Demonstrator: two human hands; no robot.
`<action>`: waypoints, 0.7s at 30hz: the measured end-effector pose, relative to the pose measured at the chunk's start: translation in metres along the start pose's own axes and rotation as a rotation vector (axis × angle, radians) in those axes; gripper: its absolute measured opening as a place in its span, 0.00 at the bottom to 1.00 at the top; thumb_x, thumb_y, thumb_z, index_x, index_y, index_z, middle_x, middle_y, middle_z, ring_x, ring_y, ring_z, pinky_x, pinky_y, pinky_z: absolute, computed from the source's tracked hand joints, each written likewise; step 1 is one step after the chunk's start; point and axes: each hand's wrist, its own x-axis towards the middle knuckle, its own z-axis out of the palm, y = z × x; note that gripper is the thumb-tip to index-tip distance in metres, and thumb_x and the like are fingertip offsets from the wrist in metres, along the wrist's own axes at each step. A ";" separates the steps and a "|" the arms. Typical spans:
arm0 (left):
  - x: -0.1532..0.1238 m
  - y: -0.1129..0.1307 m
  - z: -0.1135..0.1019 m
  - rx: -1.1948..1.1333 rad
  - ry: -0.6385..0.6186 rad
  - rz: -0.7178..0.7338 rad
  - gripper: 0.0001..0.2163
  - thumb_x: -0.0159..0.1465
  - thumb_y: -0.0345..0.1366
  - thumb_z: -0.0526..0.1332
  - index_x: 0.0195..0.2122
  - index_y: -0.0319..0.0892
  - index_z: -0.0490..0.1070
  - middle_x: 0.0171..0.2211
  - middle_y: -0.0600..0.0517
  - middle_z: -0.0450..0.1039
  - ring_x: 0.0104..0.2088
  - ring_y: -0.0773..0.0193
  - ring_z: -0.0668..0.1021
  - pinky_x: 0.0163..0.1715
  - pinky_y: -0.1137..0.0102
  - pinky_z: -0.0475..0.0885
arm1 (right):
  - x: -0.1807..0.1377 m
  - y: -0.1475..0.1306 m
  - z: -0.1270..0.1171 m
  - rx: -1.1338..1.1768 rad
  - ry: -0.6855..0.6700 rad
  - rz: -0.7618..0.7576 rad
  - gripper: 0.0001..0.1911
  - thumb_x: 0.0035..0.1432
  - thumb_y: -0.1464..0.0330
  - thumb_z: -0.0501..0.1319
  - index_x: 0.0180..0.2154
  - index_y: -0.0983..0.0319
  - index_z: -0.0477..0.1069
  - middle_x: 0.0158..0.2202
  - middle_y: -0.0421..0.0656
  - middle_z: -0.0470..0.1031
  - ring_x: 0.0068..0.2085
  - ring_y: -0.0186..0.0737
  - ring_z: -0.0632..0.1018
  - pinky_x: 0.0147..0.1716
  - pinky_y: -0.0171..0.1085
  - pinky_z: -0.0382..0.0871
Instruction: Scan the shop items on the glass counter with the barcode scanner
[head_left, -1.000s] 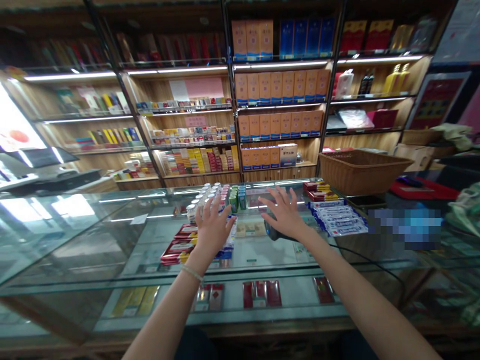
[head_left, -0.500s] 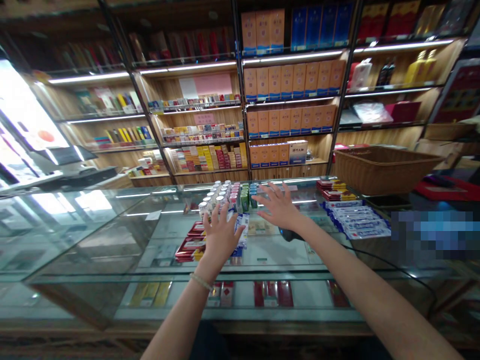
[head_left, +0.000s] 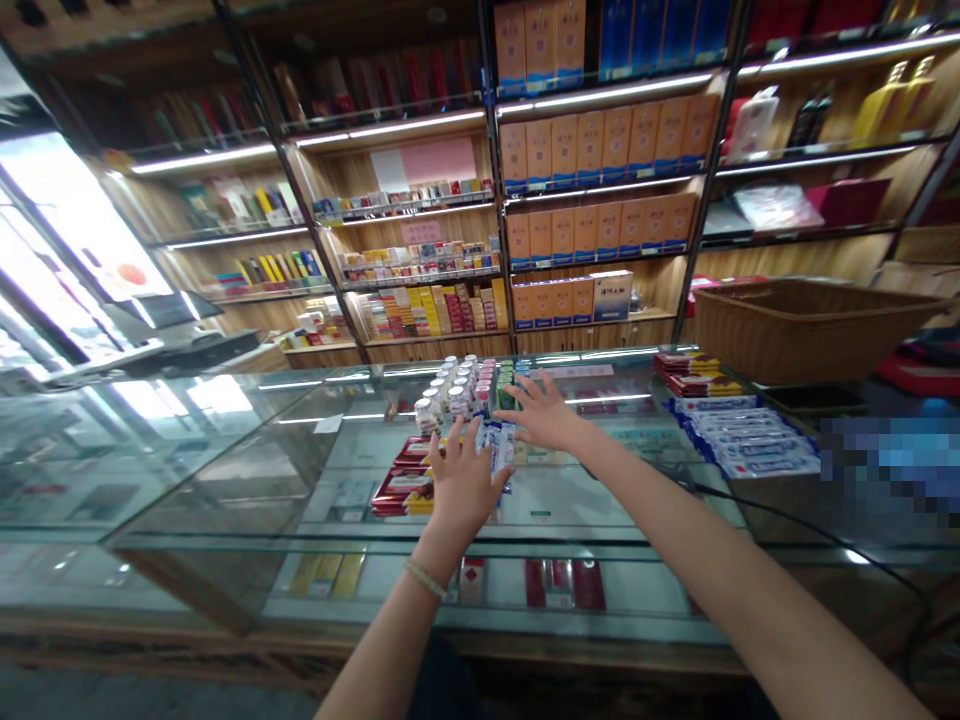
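Note:
Over the glass counter (head_left: 570,510), my left hand (head_left: 466,478) is open with its fingers spread, above red and yellow packets (head_left: 401,480) and blue-and-white packets (head_left: 495,445). My right hand (head_left: 546,415), also open, reaches toward the green containers (head_left: 506,385) at the right of a grouped set. That set has rows of small white-capped containers (head_left: 444,385) and pink ones (head_left: 484,385). Neither hand holds anything; whether the right fingertips touch the green containers I cannot tell. Part of the blue-and-white packets is hidden behind my left hand.
On the counter's right lie more blue-and-white packets (head_left: 750,440) and a red and yellow stack (head_left: 694,375) beside a brown basket (head_left: 810,330). A black cable (head_left: 795,510) crosses the right side. Shelves of orange boxes (head_left: 600,235) stand behind.
The view has shifted, so the scene sits further right. My right hand has moved left, nearer the green containers and my left hand. Both hands stay open.

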 end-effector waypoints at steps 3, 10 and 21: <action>-0.001 0.001 0.000 -0.019 -0.017 0.011 0.15 0.64 0.49 0.65 0.44 0.45 0.82 0.67 0.43 0.66 0.69 0.38 0.62 0.68 0.36 0.51 | 0.004 -0.003 0.007 -0.009 -0.028 -0.038 0.27 0.61 0.57 0.68 0.61 0.44 0.71 0.71 0.46 0.60 0.72 0.59 0.55 0.69 0.68 0.33; -0.003 0.006 0.000 -0.059 -0.030 0.033 0.13 0.63 0.48 0.66 0.41 0.47 0.83 0.68 0.44 0.65 0.69 0.37 0.61 0.68 0.36 0.48 | 0.011 -0.007 0.018 -0.012 -0.041 -0.076 0.20 0.62 0.64 0.67 0.55 0.42 0.76 0.70 0.42 0.63 0.71 0.56 0.58 0.69 0.70 0.30; -0.001 0.009 0.001 -0.025 -0.074 0.025 0.11 0.61 0.46 0.69 0.40 0.47 0.83 0.67 0.45 0.66 0.69 0.38 0.62 0.68 0.36 0.50 | 0.010 -0.009 0.026 -0.024 -0.041 -0.081 0.16 0.65 0.64 0.64 0.53 0.42 0.77 0.70 0.39 0.63 0.71 0.56 0.59 0.69 0.70 0.32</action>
